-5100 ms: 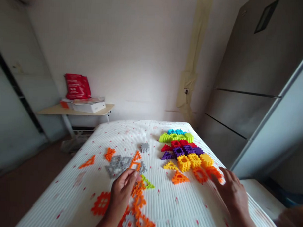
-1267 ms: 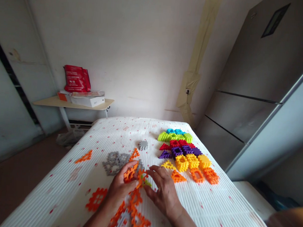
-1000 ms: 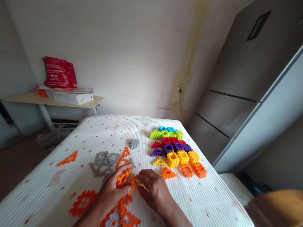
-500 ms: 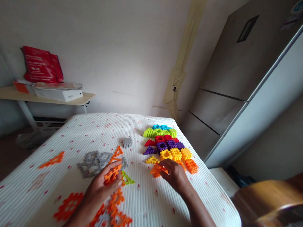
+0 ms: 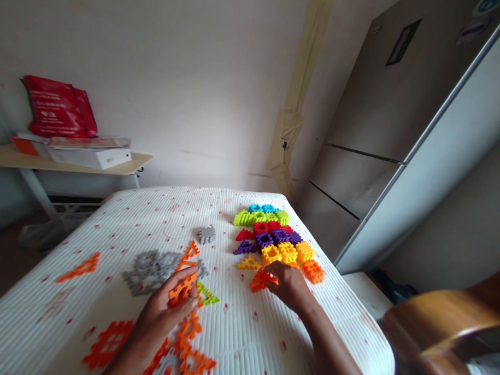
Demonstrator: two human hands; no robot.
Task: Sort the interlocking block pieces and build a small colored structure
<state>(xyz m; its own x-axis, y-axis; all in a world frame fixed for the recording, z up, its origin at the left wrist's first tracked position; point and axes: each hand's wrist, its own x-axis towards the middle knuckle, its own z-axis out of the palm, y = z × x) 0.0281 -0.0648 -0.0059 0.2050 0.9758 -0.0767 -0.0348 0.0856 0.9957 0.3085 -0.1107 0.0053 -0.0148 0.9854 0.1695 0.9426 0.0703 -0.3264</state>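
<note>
Head camera shows the left hand point(image 5: 159, 310) curled, thumb and fingers closed around an orange toothed piece point(image 5: 182, 288); just right of it lies a green triangle point(image 5: 208, 295) on the white spotted cover point(image 5: 248, 346), with grey pieces point(image 5: 146, 274) to the left; the right hand point(image 5: 290, 284) reaches down, fingers narrowly bent at the orange triangle point(image 5: 258, 281), though whether they grip it one cannot tell; yellow blocks point(image 5: 271, 255) stand just beyond that hand, purple blocks point(image 5: 264, 241) behind them.
</note>
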